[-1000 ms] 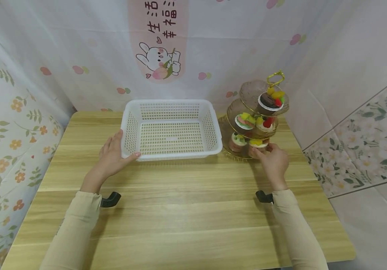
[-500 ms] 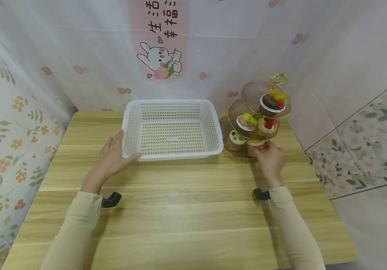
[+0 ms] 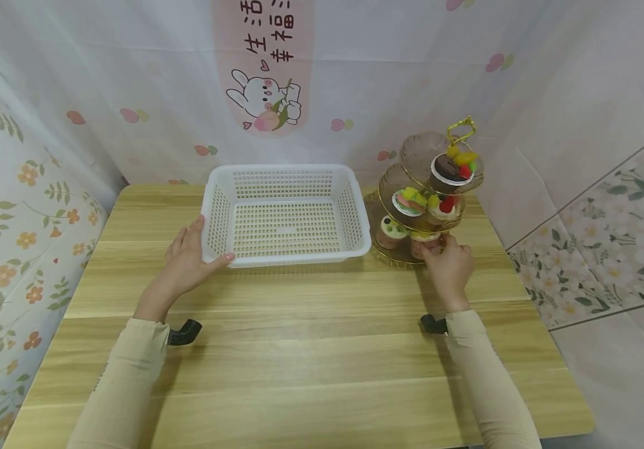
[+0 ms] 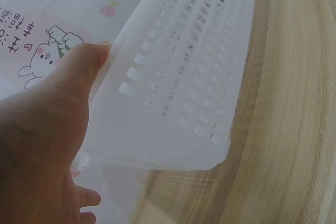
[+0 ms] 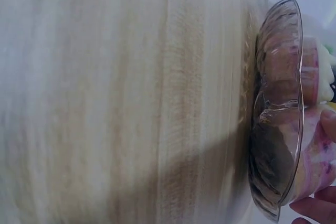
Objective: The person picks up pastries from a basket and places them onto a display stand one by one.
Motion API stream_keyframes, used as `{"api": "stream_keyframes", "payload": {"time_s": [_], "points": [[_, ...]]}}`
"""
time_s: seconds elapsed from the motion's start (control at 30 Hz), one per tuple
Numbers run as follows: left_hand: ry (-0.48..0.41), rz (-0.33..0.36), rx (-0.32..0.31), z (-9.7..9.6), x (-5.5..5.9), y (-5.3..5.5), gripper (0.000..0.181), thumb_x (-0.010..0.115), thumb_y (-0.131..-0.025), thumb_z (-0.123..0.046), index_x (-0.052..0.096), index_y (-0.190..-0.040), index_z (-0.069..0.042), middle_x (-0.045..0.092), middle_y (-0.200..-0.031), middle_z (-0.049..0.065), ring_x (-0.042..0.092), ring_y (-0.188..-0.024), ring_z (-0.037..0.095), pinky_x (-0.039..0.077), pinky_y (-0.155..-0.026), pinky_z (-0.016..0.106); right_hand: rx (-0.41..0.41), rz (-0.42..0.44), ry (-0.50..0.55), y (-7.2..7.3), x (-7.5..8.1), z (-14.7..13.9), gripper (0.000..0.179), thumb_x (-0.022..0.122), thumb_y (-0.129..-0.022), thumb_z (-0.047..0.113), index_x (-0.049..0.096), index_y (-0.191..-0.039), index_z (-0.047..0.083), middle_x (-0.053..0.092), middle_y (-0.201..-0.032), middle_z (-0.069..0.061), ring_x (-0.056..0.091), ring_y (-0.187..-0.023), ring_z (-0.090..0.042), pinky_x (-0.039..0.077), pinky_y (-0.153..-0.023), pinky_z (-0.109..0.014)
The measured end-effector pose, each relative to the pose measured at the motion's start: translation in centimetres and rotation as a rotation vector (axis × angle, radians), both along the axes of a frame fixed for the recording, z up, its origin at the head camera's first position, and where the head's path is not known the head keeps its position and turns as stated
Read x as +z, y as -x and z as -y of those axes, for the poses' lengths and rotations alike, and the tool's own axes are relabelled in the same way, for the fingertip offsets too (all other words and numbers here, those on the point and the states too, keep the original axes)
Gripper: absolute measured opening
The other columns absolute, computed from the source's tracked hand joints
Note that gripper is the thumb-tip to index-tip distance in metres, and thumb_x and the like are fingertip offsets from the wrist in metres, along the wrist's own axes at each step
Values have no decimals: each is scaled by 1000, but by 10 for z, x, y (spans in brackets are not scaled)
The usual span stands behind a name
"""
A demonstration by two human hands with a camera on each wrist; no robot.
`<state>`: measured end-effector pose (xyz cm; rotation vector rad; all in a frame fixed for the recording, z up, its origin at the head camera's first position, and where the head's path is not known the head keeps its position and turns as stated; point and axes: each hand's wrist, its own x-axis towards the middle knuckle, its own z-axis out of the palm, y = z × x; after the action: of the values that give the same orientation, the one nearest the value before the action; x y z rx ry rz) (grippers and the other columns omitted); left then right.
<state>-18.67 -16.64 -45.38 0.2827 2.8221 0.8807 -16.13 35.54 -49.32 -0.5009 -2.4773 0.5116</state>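
Observation:
My left hand [image 3: 189,257] lies at the near left corner of a white plastic basket [image 3: 360,221], its thumb straight along the rim and its fingers extended against the left side. The left wrist view shows that thumb [image 4: 84,64] on the rim. My right hand [image 3: 449,268] pinches a toy cupcake [image 3: 424,244] with a pink layered side, on the bottom tier of a three-tier stand [image 3: 386,252]. In the right wrist view the fingers touch this cupcake [image 5: 317,163] above the clear scalloped plate [image 5: 273,145]. Another cupcake [image 3: 393,232] with a pale top stands left of it.
The middle tier bears two cupcakes, one with green and pink topping [image 3: 408,202] and one with a red berry [image 3: 444,209]. A chocolate cupcake [image 3: 452,171] sits on the top tier under the gold handle [image 3: 461,130]. Curtains hang behind the wooden table [image 3: 299,349].
My right hand has shifted slightly left with the pinched cupcake. The pale-topped cupcake beside it has moved a little to the back left. My left hand has stayed at the basket's corner.

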Motion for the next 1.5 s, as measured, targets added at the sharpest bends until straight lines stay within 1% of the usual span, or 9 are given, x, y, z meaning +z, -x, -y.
{"api": "stream_keyframes", "payload": {"time_s": [0.27,0.43,0.63,0.73,0.93,1.03,1.23,1.4,1.5], "points": [[4,-8,4,1,-1,1,111,54,-81,-68,-16,-151,-16,-4,-160,16,-3,-144,50,3,-108,72,14,13,8,-1,1,0,55,82,-66,46,68,-98,5,68,-83,-22,53,-77,-42,36,-64,-51],[3,-3,6,1,-1,1,112,54,-81,-69,-16,-151,-17,-4,-161,16,-4,-144,49,2,-108,72,17,18,10,-3,1,0,53,83,-66,44,68,-98,5,68,-80,-21,53,-77,-43,37,-64,-52],[3,0,4,0,-1,1,111,54,-81,-69,-17,-151,-17,-4,-161,16,-4,-144,49,2,-108,72,3,16,74,-10,-2,-2,56,83,-67,40,67,-107,4,70,-94,-18,53,-87,-39,38,-71,-51],[5,1,2,0,-1,1,111,53,-81,-69,-17,-150,-17,-5,-160,16,-4,-144,50,2,-108,72,3,-29,86,-16,-3,-2,51,83,-68,37,67,-102,1,70,-95,-18,52,-88,-38,37,-75,-49],[-6,-6,3,1,0,1,111,55,-81,-67,-16,-151,-16,-4,-160,16,-5,-144,49,2,-108,73,32,-94,57,-21,-5,-1,30,80,-73,24,70,-87,0,72,-88,-19,48,-80,-38,34,-75,-46],[-2,-10,3,1,1,1,112,55,-81,-67,-15,-151,-15,-3,-160,17,-4,-144,49,3,-107,73,57,-96,34,-20,-5,0,23,78,-76,21,73,-84,0,73,-87,-19,48,-77,-38,33,-73,-45],[4,-6,1,2,0,1,112,54,-81,-68,-15,-151,-14,-4,-160,17,-4,-144,49,3,-107,73,82,-72,-9,-17,-8,0,16,78,-75,19,76,-83,5,73,-84,-18,52,-75,-39,35,-71,-47],[1,-3,0,2,-1,1,111,54,-82,-68,-16,-151,-15,-4,-160,16,-4,-144,49,3,-107,73,96,-55,-9,-17,-9,2,16,78,-75,21,76,-83,7,73,-83,-17,52,-74,-37,36,-71,-47],[3,-5,-2,1,-1,1,111,54,-82,-67,-16,-151,-15,-4,-160,16,-4,-144,50,3,-108,72,124,-75,-7,-19,-9,4,17,79,-75,20,76,-83,6,73,-81,-16,55,-73,-37,36,-72,-46]]}}
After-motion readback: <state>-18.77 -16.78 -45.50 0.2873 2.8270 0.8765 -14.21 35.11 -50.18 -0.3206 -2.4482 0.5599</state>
